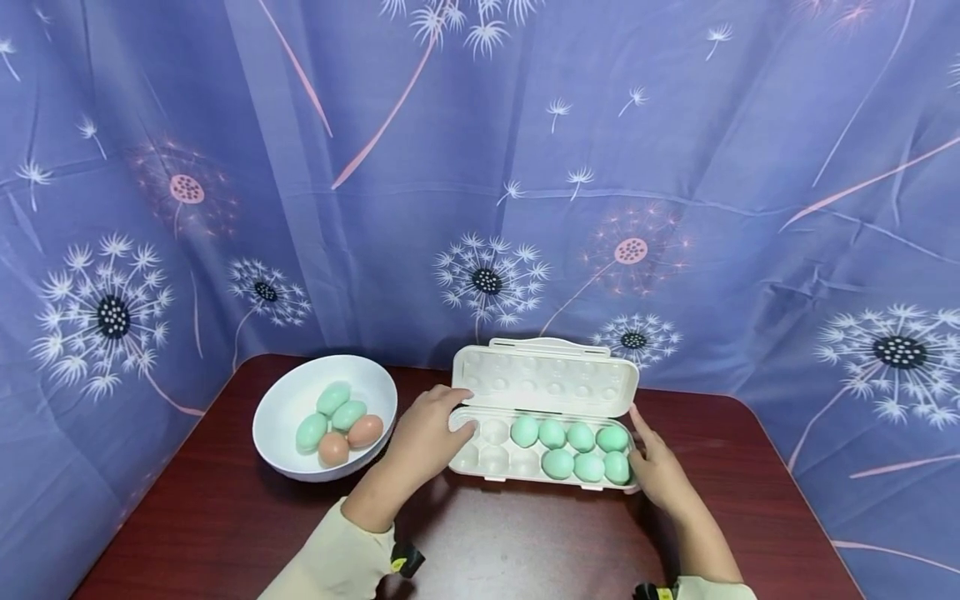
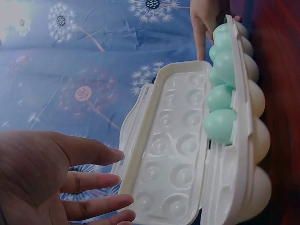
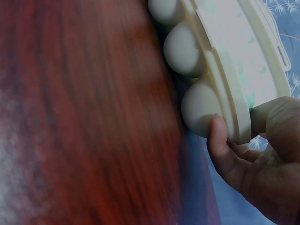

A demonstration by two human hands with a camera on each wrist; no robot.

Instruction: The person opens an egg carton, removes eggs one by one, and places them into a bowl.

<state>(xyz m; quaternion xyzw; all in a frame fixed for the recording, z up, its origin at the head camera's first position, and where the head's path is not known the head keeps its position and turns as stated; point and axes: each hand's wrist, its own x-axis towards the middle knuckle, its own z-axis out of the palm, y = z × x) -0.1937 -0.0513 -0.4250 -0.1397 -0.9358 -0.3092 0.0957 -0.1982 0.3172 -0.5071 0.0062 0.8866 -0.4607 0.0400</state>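
A white plastic egg carton (image 1: 517,460) lies lengthwise on the table, its lid (image 1: 525,379) tipped back toward the curtain. Several green eggs (image 1: 557,464) sit in two rows from its middle to its right end; the cups at the left end show bare plastic. My right hand (image 1: 663,479) grips the right end, the thumb against a cup's outside in the right wrist view and the fingers round the rim. Beside the left end is my left hand (image 1: 429,433), its fingers extended and apart, pinching nothing in the left wrist view.
A white bowl (image 1: 273,417) stands to the left on the dark red wooden table (image 1: 225,517). Inside lie green eggs (image 1: 311,433) and brown eggs (image 1: 333,448). A blue dandelion-print curtain (image 1: 420,208) hangs close behind the table.
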